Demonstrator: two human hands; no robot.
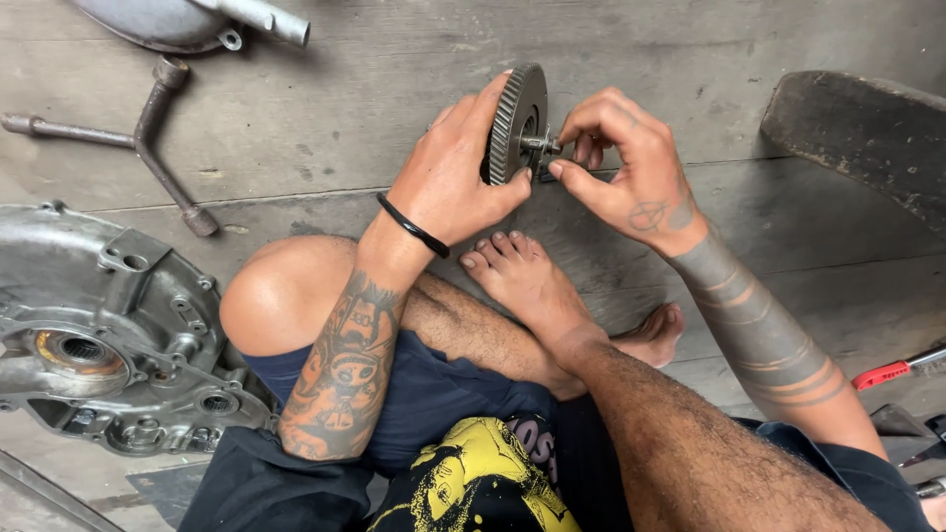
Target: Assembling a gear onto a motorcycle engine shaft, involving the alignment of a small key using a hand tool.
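Gear wheel (514, 123), a toothed metal disc with a short shaft (540, 144) sticking out of its centre, stands on edge between the two hands, above the person's bare feet. The left hand (455, 172) wraps around the gear's rim, fingers curled over the top and thumb pressed against its lower face. The right hand (623, 163) sits just beside it, thumb and forefinger pinched together on the tip of the shaft, the other fingers folded loosely behind.

Well to the left of the left hand lies a cross-shaped wheel wrench (148, 133), and beyond it, at the top edge, a grey metal cover (168, 25) with a tube. Below and left of the left forearm rests a large aluminium engine casing (108, 335). Right of the right hand sits a dark worn wooden block (857, 133); near the right elbow, a red-handled tool (892, 371) pokes in.

The gear's far face is hidden by the left palm, and what the right fingertips hold on the shaft is too small to make out. The casing, the cover and the red tool are cut off by the frame.

Everything rests on a floor of grey, scuffed wooden planks (374, 89).
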